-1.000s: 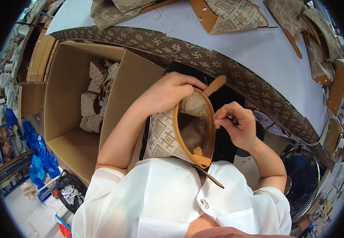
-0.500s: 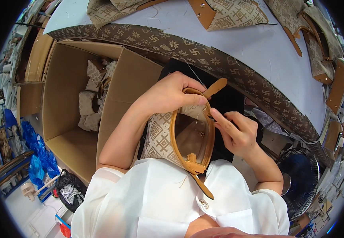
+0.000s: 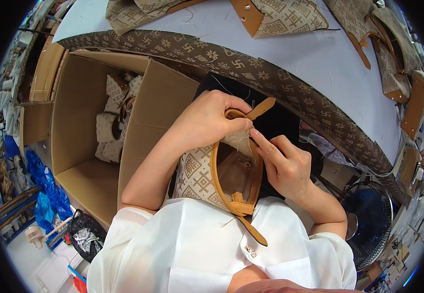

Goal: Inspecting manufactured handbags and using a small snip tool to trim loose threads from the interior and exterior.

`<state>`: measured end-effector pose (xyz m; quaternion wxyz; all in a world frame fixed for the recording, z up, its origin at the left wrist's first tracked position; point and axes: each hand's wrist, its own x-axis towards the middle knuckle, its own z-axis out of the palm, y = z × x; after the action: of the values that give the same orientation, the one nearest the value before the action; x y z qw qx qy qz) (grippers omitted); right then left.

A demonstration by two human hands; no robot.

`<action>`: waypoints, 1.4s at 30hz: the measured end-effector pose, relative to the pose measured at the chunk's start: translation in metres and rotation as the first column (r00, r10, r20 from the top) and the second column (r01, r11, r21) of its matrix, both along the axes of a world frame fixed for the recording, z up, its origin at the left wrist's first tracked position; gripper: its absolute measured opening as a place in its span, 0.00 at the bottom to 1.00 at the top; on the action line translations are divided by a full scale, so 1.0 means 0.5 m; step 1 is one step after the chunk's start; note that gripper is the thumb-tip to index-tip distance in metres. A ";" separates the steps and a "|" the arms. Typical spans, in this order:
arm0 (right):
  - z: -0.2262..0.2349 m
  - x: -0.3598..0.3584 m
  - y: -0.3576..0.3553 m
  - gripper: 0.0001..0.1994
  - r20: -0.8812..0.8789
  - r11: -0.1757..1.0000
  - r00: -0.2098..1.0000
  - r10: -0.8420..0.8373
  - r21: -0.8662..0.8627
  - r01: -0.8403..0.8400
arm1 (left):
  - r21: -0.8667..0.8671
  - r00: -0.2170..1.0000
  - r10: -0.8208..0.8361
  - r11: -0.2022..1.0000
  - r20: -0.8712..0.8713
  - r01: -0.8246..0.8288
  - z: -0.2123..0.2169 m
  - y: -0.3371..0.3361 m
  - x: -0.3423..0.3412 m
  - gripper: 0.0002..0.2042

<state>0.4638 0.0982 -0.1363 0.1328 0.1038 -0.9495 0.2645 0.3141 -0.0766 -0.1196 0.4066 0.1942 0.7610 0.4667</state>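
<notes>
A small beige patterned bag [image 3: 197,172] with tan trim lies tilted across my lap, its zippered mouth facing up. My left hand [image 3: 214,119] grips its far rim beside a tan leather tab [image 3: 262,108], thumb on the inner edge and fingers behind. My right hand [image 3: 286,163] is closed, its index fingertip touching the rim next to my left thumb. Whatever its curled fingers pinch is hidden. A loose pale thread [image 3: 243,142] hangs inside the mouth. At the near end, a tan zipper end piece [image 3: 240,204] and a strap [image 3: 252,230] point toward me.
An open cardboard box [image 3: 87,183] at left contains several similar pieces. Ahead is a white table [image 3: 290,53] with a brown patterned edge, bearing more bag parts [image 3: 287,19]. A black fan [image 3: 367,222] stands at right, and a black plastic bag [image 3: 86,235] lies lower left.
My right hand has moved slightly up and left along the rim, bringing its index fingertip close to my left thumb. The bag has shifted a little; my left hand keeps its grip.
</notes>
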 end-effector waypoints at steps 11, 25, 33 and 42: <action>-0.020 -0.026 -0.015 0.25 -0.063 0.998 0.997 -0.042 -0.049 0.039 | -0.024 0.979 0.065 0.997 -0.194 -0.071 0.022 -0.014 0.000 0.15; -0.048 -0.078 -0.015 0.10 0.006 0.978 0.997 0.079 -0.196 -0.077 | 0.157 0.984 0.085 0.986 -0.155 -0.061 -0.001 -0.020 -0.008 0.07; -0.075 -0.076 -0.029 0.05 0.372 0.416 0.916 0.148 -0.864 0.284 | 0.131 0.987 -0.141 0.980 -0.077 0.150 -0.016 -0.032 -0.028 0.08; -0.081 -0.065 -0.034 0.05 0.182 0.504 0.981 -0.061 -0.843 0.187 | 0.015 0.891 -0.141 0.987 -0.431 0.163 -0.014 0.000 0.009 0.06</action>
<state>0.4313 0.0811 -0.1771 0.1240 -0.0607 -0.7069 0.6937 0.3184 -0.0767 -0.1267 0.2595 0.3611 0.8022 0.3985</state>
